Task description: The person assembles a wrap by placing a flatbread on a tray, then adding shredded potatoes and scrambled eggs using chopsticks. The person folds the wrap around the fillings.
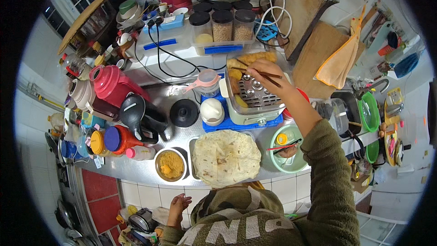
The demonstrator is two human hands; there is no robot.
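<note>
My right hand [269, 76] is closed on a pair of wooden chopsticks [255, 71], reaching over an electric steamer [253, 117] with see-through walls. The chopstick tips are near yellow and brown pieces of food [235, 74] along the steamer's left side. A long golden-brown piece [258, 58] lies along its back, and the perforated metal tray [257, 92] shows in the middle. Low by my body, my left hand [180, 204] holds nothing, its fingers loosely bent and apart. In front of me a large round flatbread [226, 157] covers most of a metal tray [191, 148].
Left of the flatbread stands a bowl of orange-brown mash [170, 165]. A pale green basin [298, 164] with utensils sits to the right. Thermoses [116, 84], a black kettle [136, 114] and jars crowd the left. Black cords [175, 57] run behind; grain jars [222, 26] stand at the back.
</note>
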